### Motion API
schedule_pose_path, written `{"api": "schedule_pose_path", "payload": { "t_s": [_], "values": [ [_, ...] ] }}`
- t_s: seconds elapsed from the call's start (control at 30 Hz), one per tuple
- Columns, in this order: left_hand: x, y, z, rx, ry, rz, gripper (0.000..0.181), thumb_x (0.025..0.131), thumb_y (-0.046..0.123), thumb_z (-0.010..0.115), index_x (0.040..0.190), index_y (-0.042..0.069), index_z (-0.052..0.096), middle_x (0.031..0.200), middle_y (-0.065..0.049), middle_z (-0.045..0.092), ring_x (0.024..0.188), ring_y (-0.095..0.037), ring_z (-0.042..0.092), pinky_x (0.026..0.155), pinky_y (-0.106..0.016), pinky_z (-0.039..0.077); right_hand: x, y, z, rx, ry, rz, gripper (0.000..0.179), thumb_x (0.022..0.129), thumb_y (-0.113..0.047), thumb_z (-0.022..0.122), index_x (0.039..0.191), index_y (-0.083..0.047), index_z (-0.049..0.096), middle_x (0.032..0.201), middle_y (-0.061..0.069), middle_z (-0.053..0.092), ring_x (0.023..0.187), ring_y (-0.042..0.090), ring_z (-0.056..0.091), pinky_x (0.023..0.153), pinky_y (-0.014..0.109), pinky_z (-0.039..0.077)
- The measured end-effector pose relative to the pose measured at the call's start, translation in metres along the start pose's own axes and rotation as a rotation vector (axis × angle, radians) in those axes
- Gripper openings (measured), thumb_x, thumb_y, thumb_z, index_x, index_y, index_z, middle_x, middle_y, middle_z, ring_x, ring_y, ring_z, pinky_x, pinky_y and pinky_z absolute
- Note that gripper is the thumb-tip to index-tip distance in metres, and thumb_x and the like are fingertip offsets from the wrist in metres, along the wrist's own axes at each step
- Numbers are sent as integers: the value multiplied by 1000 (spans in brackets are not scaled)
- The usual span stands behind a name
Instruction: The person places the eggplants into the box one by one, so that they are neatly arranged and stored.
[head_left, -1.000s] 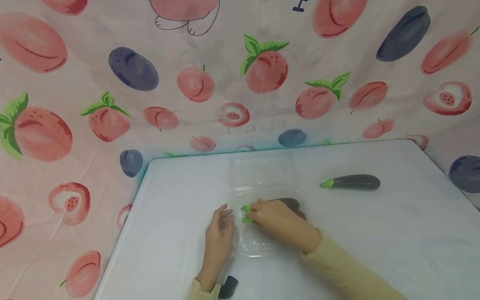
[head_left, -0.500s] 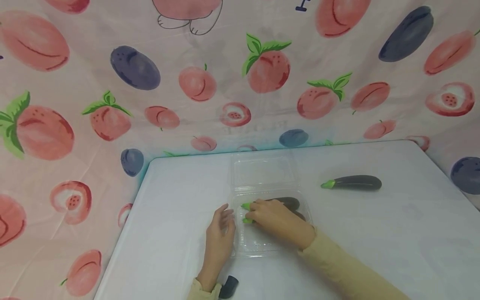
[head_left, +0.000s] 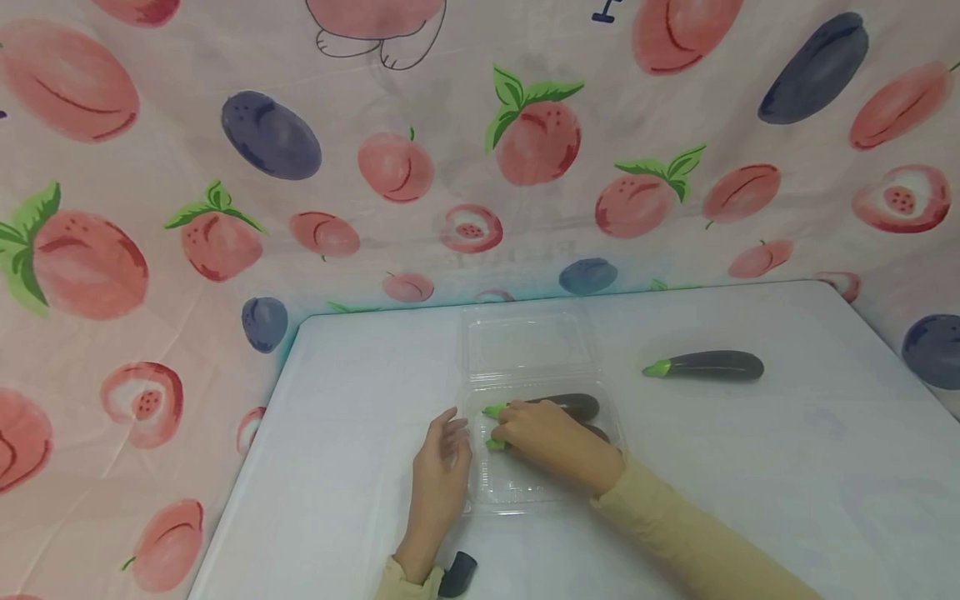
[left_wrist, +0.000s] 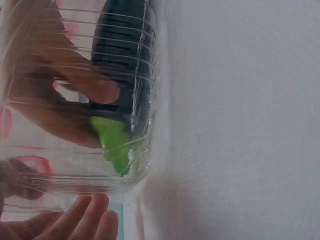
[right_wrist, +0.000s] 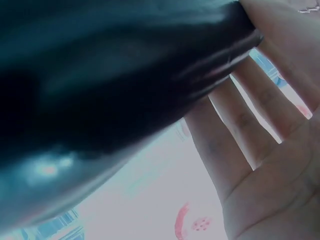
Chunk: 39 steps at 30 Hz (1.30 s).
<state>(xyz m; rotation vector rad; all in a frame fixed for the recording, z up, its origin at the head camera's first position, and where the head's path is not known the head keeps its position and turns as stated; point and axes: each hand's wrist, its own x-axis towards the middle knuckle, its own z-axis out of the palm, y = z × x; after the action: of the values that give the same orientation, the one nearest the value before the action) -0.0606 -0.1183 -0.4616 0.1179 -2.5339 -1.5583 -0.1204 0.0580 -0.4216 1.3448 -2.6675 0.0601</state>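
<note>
A clear plastic clamshell box (head_left: 517, 487) lies opened on the table, two eggplants in its base. My right hand (head_left: 553, 437) reaches into it and pinches the nearer eggplant (head_left: 496, 445) close to its green stem end; the hand covers most of that eggplant. Behind it lies the other eggplant (head_left: 579, 406), stem to the left. Through the box wall, the left wrist view shows a thumb and fingers around the dark eggplant (left_wrist: 122, 45). The eggplant (right_wrist: 100, 95) fills much of the right wrist view. My left hand (head_left: 438, 475), fingers loosely extended, is at the box's left edge.
The box's lid (head_left: 529, 343) is folded back toward the rear edge of the white table (head_left: 345, 400). A third eggplant (head_left: 714, 365) lies on the table to the right. A peach-print cloth (head_left: 435, 100) hangs behind and at the sides.
My right wrist and forearm have shifted slightly left and lower, the fingers still at the nearer eggplant's stem end. The left hand stays at the box edge.
</note>
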Motion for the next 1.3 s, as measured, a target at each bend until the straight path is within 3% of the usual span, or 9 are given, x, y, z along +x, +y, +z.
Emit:
{"api": "schedule_pose_path", "payload": {
  "t_s": [0.47, 0.9, 1.3],
  "values": [
    [0, -2, 2, 14, -9, -13, 41, 101, 12, 53, 141, 12, 49, 128, -6, 65, 117, -25, 64, 102, -42, 53, 0, 0, 2, 29, -46, 3, 24, 71, -28, 84, 92, -23, 76, 84, -10, 67, 76, 9, 60, 61, 21, 54],
    [0, -1, -1, 9, -14, -29, 42, 101, 14, 54, 142, 13, 48, 128, -5, 65, 117, -22, 64, 102, -40, 53, -2, -1, -2, -30, -12, -11, 24, 74, -26, 84, 94, -20, 73, 87, -8, 65, 78, 11, 60, 60, 22, 54],
    [1, -2, 0, 15, -9, -8, 42, 100, 11, 54, 142, 11, 48, 127, -6, 65, 116, -24, 65, 102, -40, 54, -4, 2, -10, -30, -35, 20, 34, 76, -27, 85, 107, -17, 75, 94, -6, 69, 83, 11, 62, 67, 22, 57]
  ]
}}
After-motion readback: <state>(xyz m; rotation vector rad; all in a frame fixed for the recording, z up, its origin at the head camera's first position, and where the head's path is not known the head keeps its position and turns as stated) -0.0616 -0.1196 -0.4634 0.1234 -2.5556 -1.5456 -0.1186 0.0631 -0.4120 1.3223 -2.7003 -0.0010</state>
